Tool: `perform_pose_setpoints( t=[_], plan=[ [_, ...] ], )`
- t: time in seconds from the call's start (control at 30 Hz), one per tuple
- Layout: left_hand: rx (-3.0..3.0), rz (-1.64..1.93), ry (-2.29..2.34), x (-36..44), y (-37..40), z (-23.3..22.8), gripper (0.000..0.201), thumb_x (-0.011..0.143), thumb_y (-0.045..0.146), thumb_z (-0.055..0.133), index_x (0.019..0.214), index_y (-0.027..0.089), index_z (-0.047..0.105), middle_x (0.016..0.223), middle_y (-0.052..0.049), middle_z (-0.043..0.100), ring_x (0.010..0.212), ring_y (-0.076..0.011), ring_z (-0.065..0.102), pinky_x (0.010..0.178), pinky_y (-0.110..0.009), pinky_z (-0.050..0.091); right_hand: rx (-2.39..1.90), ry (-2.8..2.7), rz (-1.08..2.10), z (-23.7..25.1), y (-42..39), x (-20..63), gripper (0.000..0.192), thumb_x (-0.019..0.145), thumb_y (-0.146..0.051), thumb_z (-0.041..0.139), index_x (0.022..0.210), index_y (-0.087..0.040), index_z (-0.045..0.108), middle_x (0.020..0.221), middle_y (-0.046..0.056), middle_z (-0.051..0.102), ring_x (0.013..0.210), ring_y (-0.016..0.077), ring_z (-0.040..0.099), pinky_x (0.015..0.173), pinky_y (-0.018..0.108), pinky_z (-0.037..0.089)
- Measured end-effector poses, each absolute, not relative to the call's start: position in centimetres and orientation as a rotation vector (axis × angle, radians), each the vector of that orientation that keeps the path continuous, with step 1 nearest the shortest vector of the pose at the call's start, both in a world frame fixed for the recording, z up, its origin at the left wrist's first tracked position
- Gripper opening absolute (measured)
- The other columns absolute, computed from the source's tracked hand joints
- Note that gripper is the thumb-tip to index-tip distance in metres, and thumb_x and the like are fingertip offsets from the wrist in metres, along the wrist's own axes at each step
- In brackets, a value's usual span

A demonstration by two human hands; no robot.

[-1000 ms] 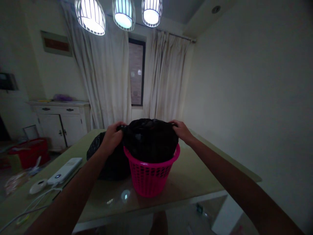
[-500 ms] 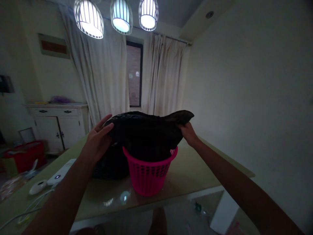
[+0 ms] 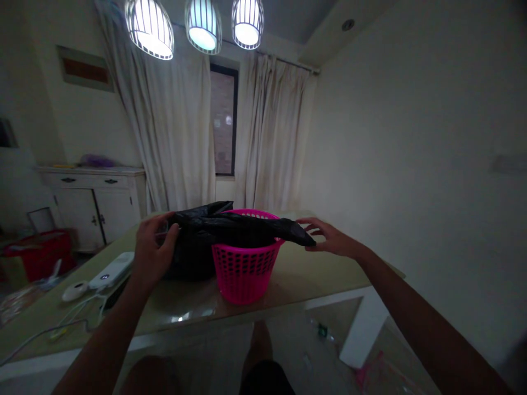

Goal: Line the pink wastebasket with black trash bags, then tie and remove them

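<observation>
A black plastic bag (image 3: 247, 226) is stretched low across the mouth of a pink perforated basket (image 3: 245, 269), with part of it down inside. My left hand (image 3: 154, 247) is closed on the bag's left end, thumb and fingers pinching the edge. At the bag's right end my right hand (image 3: 331, 237) has the tip between thumb and fingers, with some fingers spread. Behind and left of the basket, a dark black mass (image 3: 191, 260) rests on the table; whether it is part of the same bag is unclear.
The basket stands near the front edge of a glossy table (image 3: 296, 274). To the left lie a white power strip (image 3: 113, 270), a rounded white device (image 3: 75, 291) and cables (image 3: 49, 329). Beyond are a white cabinet (image 3: 88, 206) and a red bag (image 3: 43, 255). Three lamps (image 3: 203, 27) hang overhead.
The bag has come down from a raised, bulging shape to a flatter band across the basket. Both hands have lowered, and more of the basket's rim shows.
</observation>
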State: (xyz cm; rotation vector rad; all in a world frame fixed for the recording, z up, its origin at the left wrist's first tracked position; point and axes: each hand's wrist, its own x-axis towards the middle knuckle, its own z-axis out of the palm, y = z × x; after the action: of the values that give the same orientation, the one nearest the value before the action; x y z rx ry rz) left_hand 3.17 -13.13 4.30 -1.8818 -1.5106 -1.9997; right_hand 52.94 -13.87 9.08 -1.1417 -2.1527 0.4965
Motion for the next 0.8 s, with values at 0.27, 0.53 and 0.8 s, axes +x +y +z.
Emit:
perform_pose_setpoints(
  t=[0.27, 0.53, 0.8],
  plan=[
    [-2.453, -0.996, -1.426, 7.2, -14.0, 8.0, 0.052, 0.096, 0.045, 0.063, 0.144, 0.025, 0.068, 0.13, -0.013, 0.075, 0.124, -0.0393, 0.067, 0.106, -0.055, 0.052, -0.843, -2.411, -0.041, 11.4, -17.1, 46.8, 0.094, 0.083, -0.053, 0.091, 0.164, -0.033, 0.047, 0.166, 0.013, 0.052, 0.153, 0.0352, 0.05, 0.128, 0.059, 0.038],
    [-2.086, -1.285, -1.043, 7.7, -18.3, 4.8, 0.009, 0.089, 0.028, 0.073, 0.097, 0.024, 0.073, 0.109, -0.011, 0.07, 0.104, -0.0338, 0.061, 0.094, -0.048, 0.043, -1.022, -2.44, -0.298, 10.1, -17.4, 45.8, 0.052, 0.095, -0.009, 0.048, 0.144, -0.021, 0.063, 0.131, 0.012, 0.074, 0.118, 0.0267, 0.07, 0.105, 0.043, 0.052],
    [-2.506, -0.938, -1.322, 6.8, -17.2, -2.3, 0.017, 0.081, 0.019, 0.073, 0.097, 0.026, 0.075, 0.102, -0.013, 0.078, 0.102, -0.0361, 0.072, 0.092, -0.045, 0.051, -1.374, -2.157, -0.302, 5.3, -16.8, 49.3, 0.039, 0.088, -0.01, 0.048, 0.121, -0.021, 0.064, 0.114, 0.011, 0.074, 0.093, 0.0253, 0.069, 0.088, 0.038, 0.05]
  ],
)
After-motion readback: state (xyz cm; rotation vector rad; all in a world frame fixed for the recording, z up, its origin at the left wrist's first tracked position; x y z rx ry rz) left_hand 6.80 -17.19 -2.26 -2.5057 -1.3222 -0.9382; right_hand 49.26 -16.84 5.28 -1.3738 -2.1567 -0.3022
